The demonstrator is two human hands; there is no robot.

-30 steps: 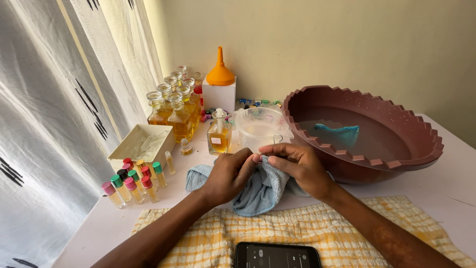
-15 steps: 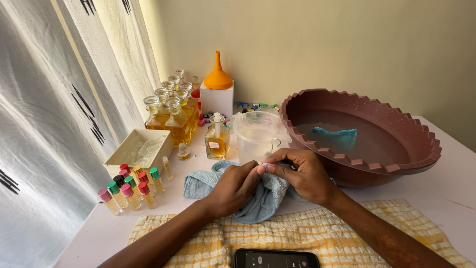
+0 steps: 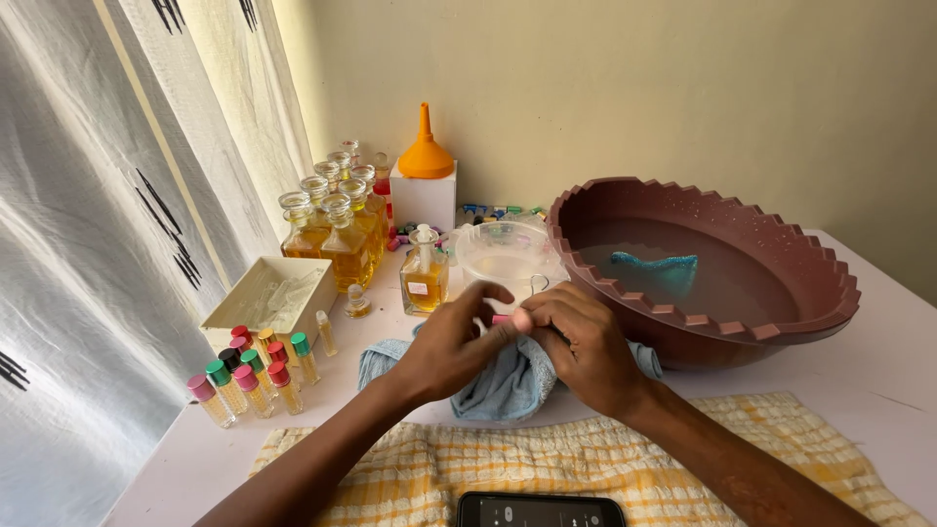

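Both hands meet over the blue cloth: the left hand pinches a small pink-capped vial at its fingertips, and the right hand grips cloth just beside it. Best to turn the vial slowly, wiping all round

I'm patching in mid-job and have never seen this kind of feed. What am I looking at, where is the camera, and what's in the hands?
There is no machine: these are a person's two bare hands, filmed by a camera worn on the head, looking down at a white table. The left hand and right hand meet over a crumpled light blue cloth, pinching a small pink-tipped item too small to identify. Nearby stand small vials with coloured caps, glass bottles of amber liquid, an orange funnel, a clear plastic bowl and a large brown basin of water. A yellow checked towel and a black phone lie nearest the camera.
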